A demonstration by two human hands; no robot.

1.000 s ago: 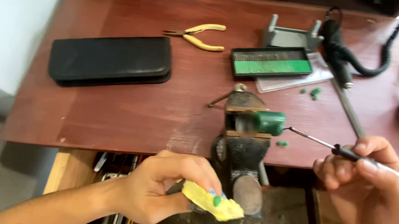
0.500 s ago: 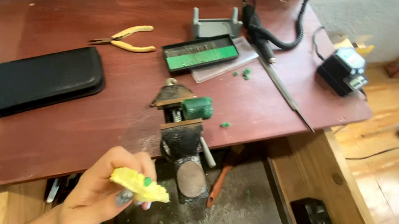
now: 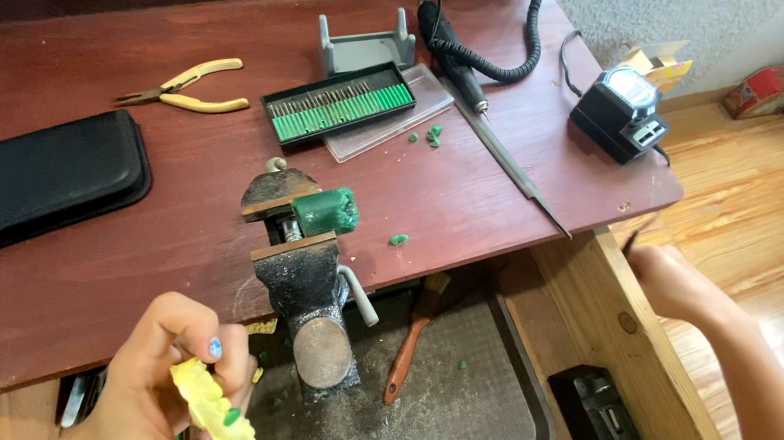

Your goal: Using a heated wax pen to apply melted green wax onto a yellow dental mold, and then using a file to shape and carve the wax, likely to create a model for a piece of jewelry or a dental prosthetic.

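Seen from above: left hand (image 3: 164,382) at lower left, fingers pinched around a yellow wax piece (image 3: 211,406) flecked with green, held just in front of the reddish desk (image 3: 106,243). Right hand (image 3: 671,282) reaching past the desk's right edge over an open wooden drawer (image 3: 633,383), fist closed on a thin dark tool (mostly hidden). Between the hands, a small iron vise (image 3: 305,269) clamping a green wax block (image 3: 324,211). Farther back, yellow-handled pliers (image 3: 188,94), a black case (image 3: 19,181), a tray of burs (image 3: 338,105)
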